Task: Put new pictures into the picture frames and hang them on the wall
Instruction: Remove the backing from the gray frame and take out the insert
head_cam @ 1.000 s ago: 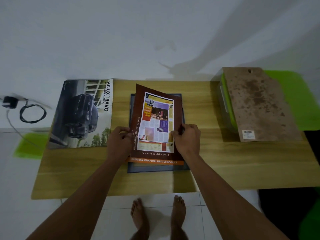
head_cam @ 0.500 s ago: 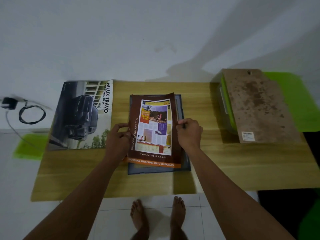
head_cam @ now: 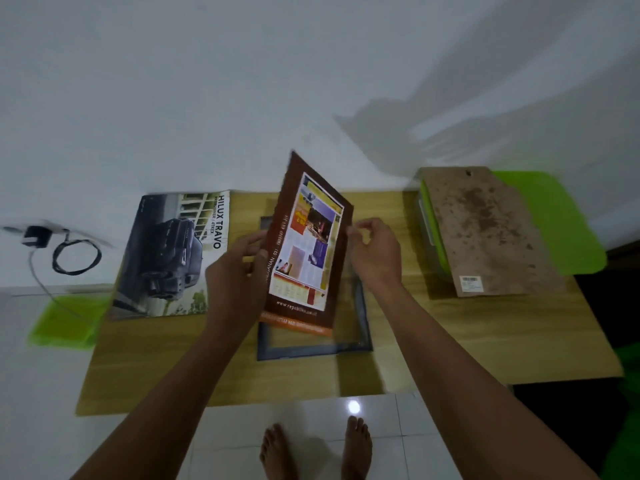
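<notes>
A brown-bordered printed picture is lifted off the table and tilted, its top edge raised toward the wall. My left hand grips its left edge. My right hand hovers at its right edge with fingers loosely curled, and I see nothing held in it. Below the picture, a dark grey picture frame lies flat on the wooden table, partly covered by the picture and my hands.
A car poster lies at the table's left end. A stained brown backing board rests on a green-lidded box at the right. A black charger with its cable and a green lid lie left of the table. My bare feet stand below.
The picture lay nearly flat on the frame half a second ago; now my left hand has raised and tilted it. My right hand has let go of its right edge.
</notes>
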Demonstrator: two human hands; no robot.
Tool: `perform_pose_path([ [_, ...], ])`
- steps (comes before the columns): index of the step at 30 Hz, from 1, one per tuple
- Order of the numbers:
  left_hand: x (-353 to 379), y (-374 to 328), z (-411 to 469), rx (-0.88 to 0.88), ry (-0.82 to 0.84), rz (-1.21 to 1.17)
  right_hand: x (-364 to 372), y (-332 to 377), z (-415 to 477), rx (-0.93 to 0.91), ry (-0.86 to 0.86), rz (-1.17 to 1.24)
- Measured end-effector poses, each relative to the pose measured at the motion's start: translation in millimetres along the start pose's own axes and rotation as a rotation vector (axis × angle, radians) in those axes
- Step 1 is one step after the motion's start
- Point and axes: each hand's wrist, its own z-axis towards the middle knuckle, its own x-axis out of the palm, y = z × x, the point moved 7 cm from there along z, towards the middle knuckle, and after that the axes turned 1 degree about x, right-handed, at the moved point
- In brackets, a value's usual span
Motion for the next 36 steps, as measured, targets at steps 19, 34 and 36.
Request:
perform_pose_path([
  [19, 50.0, -10.0, -14.0, -0.583, 0.399, -0.438, -76.0, 16.5, -42.6, 0.167, 0.177, 0.46],
  [34, 102.0, 20.3, -82.2, -0.41, 0.533, -0.176, -101.2, -136.9, -64.2, 0.321, 0.148, 0.319],
  [36, 115.6, 20.8, -95.2, -0.381, 0.54, -0.099, -106.6, -158.2, -64.9, 0.315, 0.156, 0.27],
])
